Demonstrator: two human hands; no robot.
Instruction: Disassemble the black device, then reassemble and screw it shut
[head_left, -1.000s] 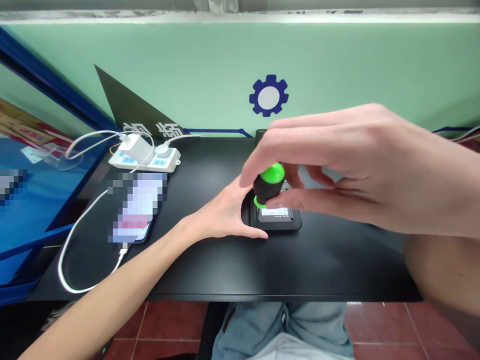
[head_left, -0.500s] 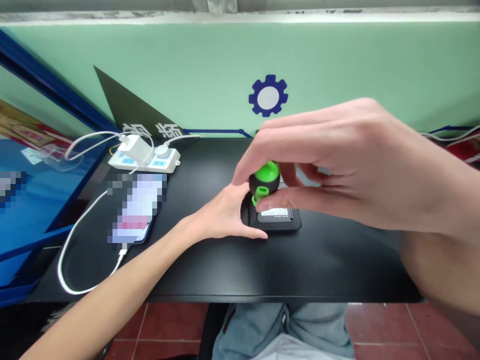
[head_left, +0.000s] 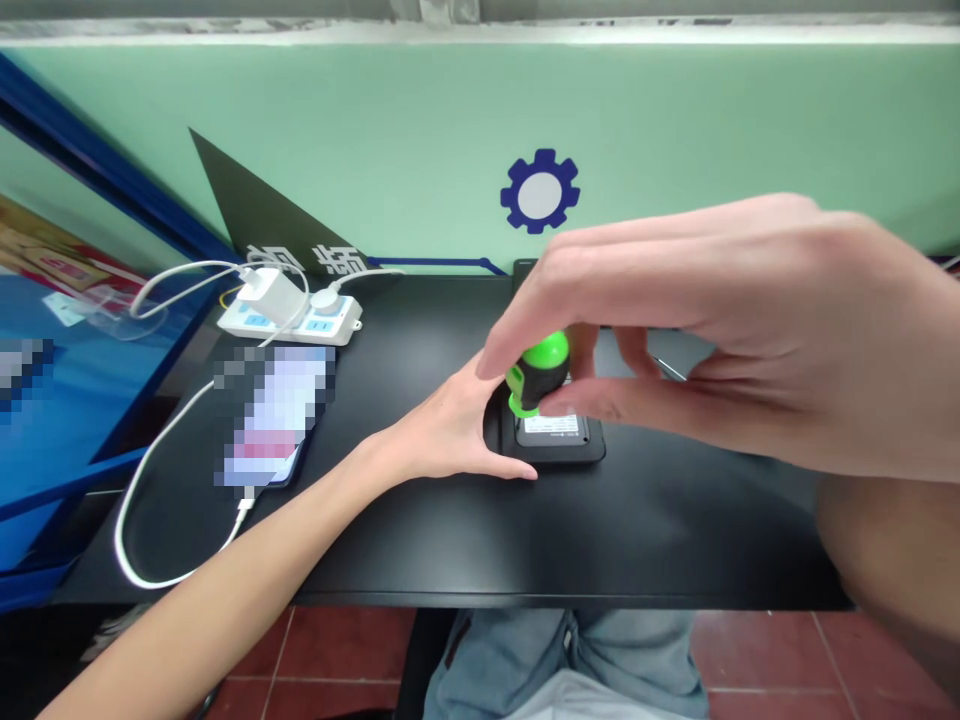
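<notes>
A small black device (head_left: 559, 440) with a white label lies on the black desk (head_left: 480, 540). My left hand (head_left: 450, 425) rests on the desk against the device's left side, thumb along its front edge, holding it in place. My right hand (head_left: 720, 330) hovers above it, thumb and fingers pinched round the black and green handle of a screwdriver (head_left: 538, 372). The screwdriver stands nearly upright with its tip down on the device. The shaft and tip are hidden by the handle and my fingers.
A phone (head_left: 271, 412) lies at the left of the desk, plugged in by a white cable (head_left: 142, 480). A white power strip (head_left: 292, 315) with a charger sits behind it. A green wall panel (head_left: 420, 150) closes the back. My knees show below the desk's front edge.
My right hand's fingers have shifted round the screwdriver handle, which has turned and tilted slightly. My left hand and the device have stayed where they were.
</notes>
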